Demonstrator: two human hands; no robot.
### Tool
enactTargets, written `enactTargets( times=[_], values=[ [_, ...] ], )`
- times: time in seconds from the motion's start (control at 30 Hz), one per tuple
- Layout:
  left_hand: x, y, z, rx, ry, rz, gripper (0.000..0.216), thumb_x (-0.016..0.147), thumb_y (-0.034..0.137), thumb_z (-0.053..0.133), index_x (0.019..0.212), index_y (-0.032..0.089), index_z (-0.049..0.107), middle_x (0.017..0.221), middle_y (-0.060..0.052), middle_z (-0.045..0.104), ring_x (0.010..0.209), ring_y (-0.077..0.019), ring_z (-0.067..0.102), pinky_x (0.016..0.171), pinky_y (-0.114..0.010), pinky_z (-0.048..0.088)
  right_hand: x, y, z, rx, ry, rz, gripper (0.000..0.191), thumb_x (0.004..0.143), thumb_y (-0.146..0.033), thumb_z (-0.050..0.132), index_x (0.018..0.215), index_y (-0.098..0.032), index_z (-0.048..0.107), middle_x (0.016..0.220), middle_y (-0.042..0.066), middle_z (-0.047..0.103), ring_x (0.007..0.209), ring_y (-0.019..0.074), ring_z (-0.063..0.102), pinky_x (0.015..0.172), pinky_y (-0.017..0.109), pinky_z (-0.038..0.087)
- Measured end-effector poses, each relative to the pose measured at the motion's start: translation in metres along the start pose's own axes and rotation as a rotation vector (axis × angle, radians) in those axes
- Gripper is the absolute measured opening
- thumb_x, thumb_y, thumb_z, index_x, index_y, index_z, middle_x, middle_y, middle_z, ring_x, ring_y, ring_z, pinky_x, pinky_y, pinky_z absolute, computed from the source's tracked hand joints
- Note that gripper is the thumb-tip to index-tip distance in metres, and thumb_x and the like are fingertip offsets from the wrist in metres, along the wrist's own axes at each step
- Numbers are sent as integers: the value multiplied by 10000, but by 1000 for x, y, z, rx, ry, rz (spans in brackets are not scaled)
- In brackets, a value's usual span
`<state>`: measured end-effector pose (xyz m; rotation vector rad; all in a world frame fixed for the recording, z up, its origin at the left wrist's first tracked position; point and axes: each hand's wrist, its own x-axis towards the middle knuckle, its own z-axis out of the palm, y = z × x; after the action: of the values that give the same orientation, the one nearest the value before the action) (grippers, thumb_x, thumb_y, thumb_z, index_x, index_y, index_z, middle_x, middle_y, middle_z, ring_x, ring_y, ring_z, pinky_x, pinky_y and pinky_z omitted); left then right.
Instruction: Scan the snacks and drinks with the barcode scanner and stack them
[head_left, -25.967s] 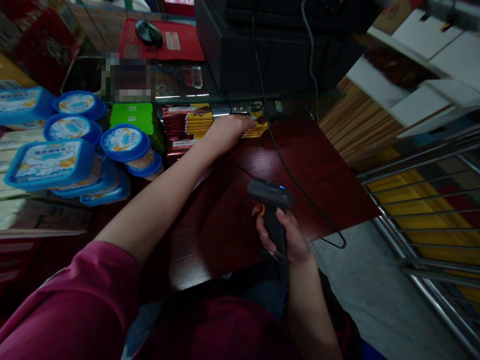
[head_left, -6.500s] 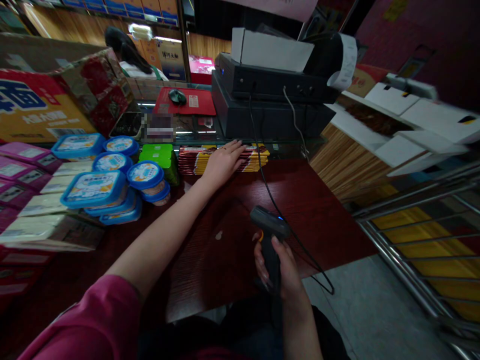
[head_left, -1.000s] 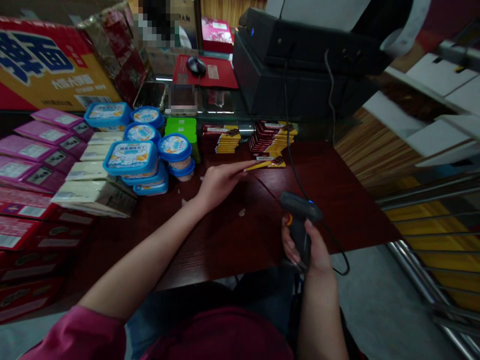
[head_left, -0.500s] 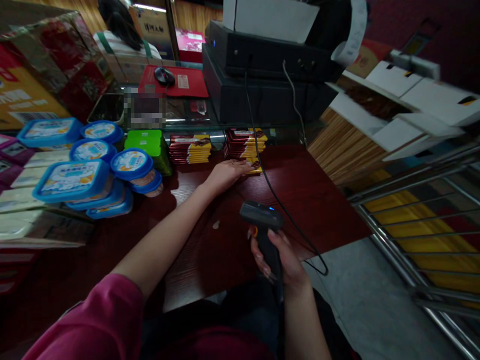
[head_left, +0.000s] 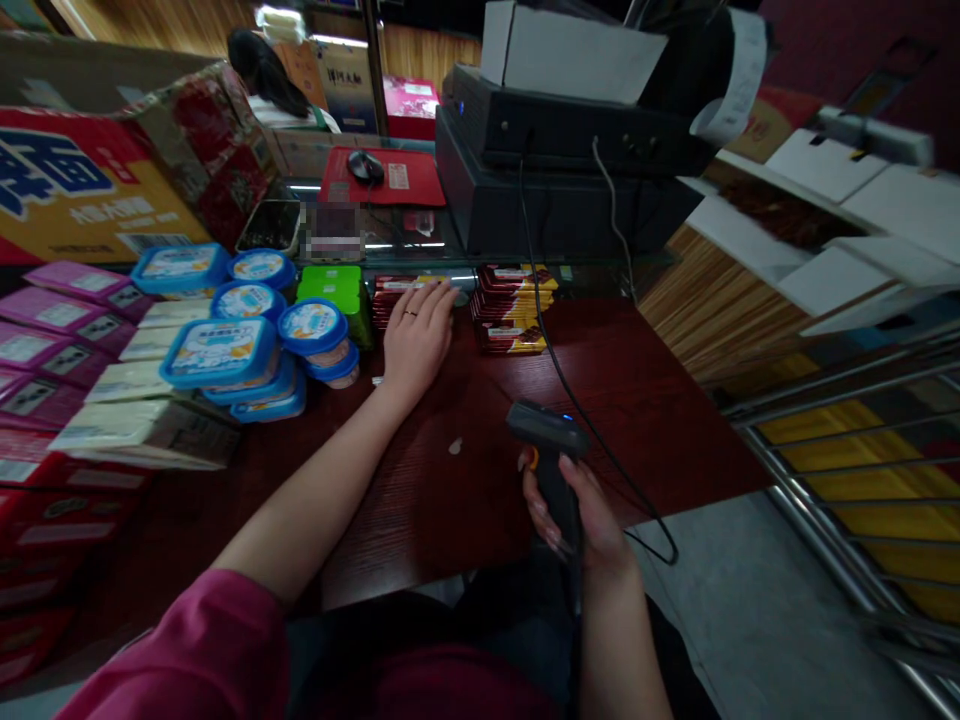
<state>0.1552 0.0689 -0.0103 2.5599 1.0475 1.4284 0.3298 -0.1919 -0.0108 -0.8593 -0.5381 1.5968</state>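
Note:
My left hand [head_left: 420, 335] rests over the left stack of chocolate bars [head_left: 386, 295], palm down with fingers stretched out; it covers most of that stack. Whether the fingertips grip a bar is hidden. Just right of it, a second stack of dark red and yellow chocolate bars [head_left: 510, 305] lies on the brown table [head_left: 450, 520]. In my right hand [head_left: 592, 510] is a black barcode scanner [head_left: 551, 430], held by its handle above the table's front edge, a small blue light lit on top.
Blue-lidded tubs [head_left: 217, 350], a green box [head_left: 334, 295] and purple boxes [head_left: 60, 315] crowd the left. Behind stand a black machine [head_left: 570, 200] and a red mouse pad [head_left: 420, 180]. The scanner's cable [head_left: 551, 340] crosses the table. A metal rack [head_left: 817, 520] borders the right. A person [head_left: 277, 90] sits beyond.
My left hand has moved left from the right chocolate stack onto the left one. A bar now lies at the front of the right stack. The view has shifted left; my right hand still holds the scanner.

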Motion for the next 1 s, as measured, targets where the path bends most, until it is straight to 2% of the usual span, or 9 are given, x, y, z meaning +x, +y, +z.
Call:
enactTargets(
  times=[0.1, 0.2, 0.3, 0.4, 0.5, 0.63, 0.7, 0.8, 1.0],
  values=[
    [-5, -17, -12, -33, 7, -125, 427, 1080, 192, 435, 1444, 246, 652, 1551, -105, 647, 1552, -288, 503, 1354, -584, 294, 0, -1, 2, -24, 8, -14, 449, 928, -592, 793, 1044, -159, 755, 617, -36, 646, 322, 49, 462, 299, 130, 413],
    [-6, -29, -10, -52, -30, -175, 451, 1052, 189, 476, 1477, 220, 627, 1589, -130, 606, 1596, -303, 439, 1367, -600, 241, 1, -2, 5, -55, 11, -28, 455, 923, -600, 791, 1040, -164, 743, 608, -41, 637, 315, 52, 451, 300, 137, 412],
    [-6, -35, -7, -18, -54, -159, 475, 1037, 166, 485, 1483, 233, 633, 1571, -124, 626, 1556, -317, 493, 1356, -621, 235, 1, -2, 6, -81, 14, -42, 482, 897, -624, 802, 1027, -165, 731, 596, -43, 628, 310, 57, 444, 296, 144, 407],
    [-7, -37, -12, -2, -62, -119, 407, 1067, 193, 479, 1393, 271, 708, 1451, -94, 725, 1416, -313, 621, 1299, -609, 330, 0, -2, 8, -100, 27, -60, 492, 892, -632, 796, 1029, -166, 720, 598, -43, 623, 317, 62, 444, 298, 149, 410],
    [-9, -28, -21, 29, -14, -24, 369, 1111, 254, 459, 1350, 272, 740, 1346, -70, 786, 1297, -281, 689, 1245, -556, 412, 0, -1, 9, -120, 40, -78, 488, 894, -633, 784, 1030, -170, 708, 599, -48, 617, 318, 63, 436, 292, 151, 398],
    [-25, 5, -34, -80, 70, 58, 374, 1129, 276, 455, 1384, 236, 726, 1312, -74, 799, 1282, -225, 707, 1203, -442, 484, 0, -1, 10, -146, 50, -82, 497, 879, -652, 777, 1025, -185, 689, 589, -67, 595, 308, 63, 413, 284, 155, 375],
    [-39, 23, -41, -211, 81, -30, 364, 1118, 288, 493, 1395, 225, 722, 1340, -86, 787, 1237, -206, 734, 1122, -373, 553, -1, -1, 12, -154, 61, -78, 499, 879, -655, 774, 1020, -184, 685, 587, -68, 590, 308, 63, 410, 287, 157, 369],
    [-63, 38, -53, -415, 96, -300, 344, 1073, 335, 595, 1361, 225, 748, 1368, -83, 777, 1254, -227, 738, 1122, -380, 572, -4, 0, 17, -164, 80, -95, 507, 863, -654, 791, 1007, -179, 689, 583, -62, 589, 310, 66, 419, 293, 159, 360],
    [-79, 25, -63, -881, -119, -706, 402, 934, 376, 769, 1288, 187, 795, 1301, -110, 799, 1146, -278, 788, 980, -426, 661, -7, 5, 40, -231, 114, -80, 478, 854, -626, 822, 989, -186, 691, 593, -57, 607, 324, 70, 442, 292, 166, 377]
  ],
)
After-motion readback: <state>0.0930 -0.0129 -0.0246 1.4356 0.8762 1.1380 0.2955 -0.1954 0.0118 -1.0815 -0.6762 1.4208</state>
